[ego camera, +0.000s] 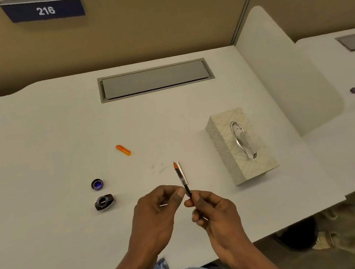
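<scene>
Over the near edge of the desk (50,243), L hand (158,212) & R hand (215,213) both pinch the pen (181,175) w/ curled fingers, its tip up and tilted away. Left of them sit an open ink bottle (104,202) & its cap (97,184), slightly apart. Farther back: orange pen piece (123,150), w/ tissue box (240,148) at right.

Both hands hold a pen (182,177) above the table (35,136): right hand (214,211) pinches its lower end, left hand (157,208) touches beside it. Left of the pen sit an ink bottle (104,202), its cap (97,184) and an orange cap (123,150); right, a tissue box (239,146).
</scene>
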Demonstrator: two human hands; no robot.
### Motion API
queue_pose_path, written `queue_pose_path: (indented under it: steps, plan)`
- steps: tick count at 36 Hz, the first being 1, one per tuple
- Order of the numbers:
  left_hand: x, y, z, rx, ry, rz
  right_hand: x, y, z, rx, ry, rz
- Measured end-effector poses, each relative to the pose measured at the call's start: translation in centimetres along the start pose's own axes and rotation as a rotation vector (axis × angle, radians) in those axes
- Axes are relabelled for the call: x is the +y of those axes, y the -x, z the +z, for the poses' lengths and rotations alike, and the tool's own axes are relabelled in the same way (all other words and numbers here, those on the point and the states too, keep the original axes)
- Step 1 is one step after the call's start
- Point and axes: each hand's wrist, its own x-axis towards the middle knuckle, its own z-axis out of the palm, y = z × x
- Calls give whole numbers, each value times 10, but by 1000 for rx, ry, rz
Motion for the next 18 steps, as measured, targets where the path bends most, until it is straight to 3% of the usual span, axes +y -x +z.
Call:
queue_pose_path:
  steps: [18]
  plan:
    - [27, -23, 85, -11, 105, 44, -20, -21, -66, 26, -7, -55]
